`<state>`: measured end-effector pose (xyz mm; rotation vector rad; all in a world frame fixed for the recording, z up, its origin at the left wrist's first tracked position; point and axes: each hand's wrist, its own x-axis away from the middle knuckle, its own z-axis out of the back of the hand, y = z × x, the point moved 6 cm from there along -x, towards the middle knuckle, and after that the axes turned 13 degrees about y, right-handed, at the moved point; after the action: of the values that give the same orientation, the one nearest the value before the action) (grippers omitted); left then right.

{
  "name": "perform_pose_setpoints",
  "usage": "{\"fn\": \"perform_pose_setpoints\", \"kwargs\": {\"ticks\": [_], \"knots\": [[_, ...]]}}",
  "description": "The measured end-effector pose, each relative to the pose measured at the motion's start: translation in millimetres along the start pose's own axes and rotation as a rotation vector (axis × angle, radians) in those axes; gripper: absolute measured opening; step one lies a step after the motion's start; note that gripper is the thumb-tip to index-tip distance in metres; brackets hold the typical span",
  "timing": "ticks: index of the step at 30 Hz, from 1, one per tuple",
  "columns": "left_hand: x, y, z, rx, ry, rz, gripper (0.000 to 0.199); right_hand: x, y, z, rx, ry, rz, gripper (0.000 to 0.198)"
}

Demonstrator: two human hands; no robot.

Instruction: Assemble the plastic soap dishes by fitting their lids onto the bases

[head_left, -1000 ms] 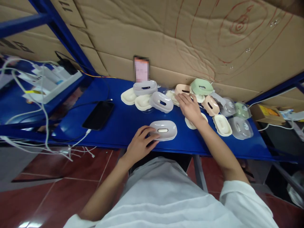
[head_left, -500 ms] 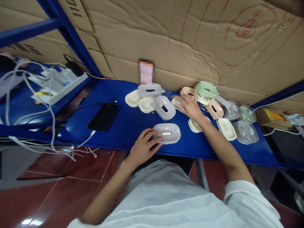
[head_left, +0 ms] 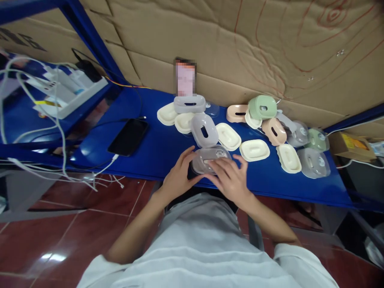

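A grey oval soap box with a clear lid (head_left: 210, 158) sits at the near edge of the blue shelf (head_left: 156, 152). My left hand (head_left: 179, 174) grips its left side. My right hand (head_left: 230, 179) lies over its right side and front, fingers spread on the clear lid. Behind it lie a grey slotted cover (head_left: 204, 130) and two cream oval trays (head_left: 228, 136) (head_left: 254, 150).
More oval parts in cream, pink (head_left: 273, 131), green (head_left: 262, 107), grey and clear (head_left: 313, 163) spread along the back and right. A black phone (head_left: 129, 137) on a cable lies at left. A propped phone (head_left: 185, 77) leans on the cardboard wall. White cables and chargers (head_left: 60, 96) fill the far left.
My right hand came back from the parts at the rear with a clear lid and now rests on the grey box. Two cream trays it covered are now exposed. The camera view shifted slightly.
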<state>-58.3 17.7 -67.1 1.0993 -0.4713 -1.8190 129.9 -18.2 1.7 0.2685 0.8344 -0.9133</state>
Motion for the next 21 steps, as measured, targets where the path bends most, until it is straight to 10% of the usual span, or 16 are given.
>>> {"fn": "perform_pose_setpoints", "kwargs": {"ticks": [7,21], "knots": [[0,-3,-1,0.061,-0.009,-0.02,0.075,5,-13,-31,-0.11,-0.287,0.135,0.044],[-1,-6,0,0.065,-0.066,0.04,0.075,0,53,-21,-0.295,-0.371,0.086,0.058]]}}
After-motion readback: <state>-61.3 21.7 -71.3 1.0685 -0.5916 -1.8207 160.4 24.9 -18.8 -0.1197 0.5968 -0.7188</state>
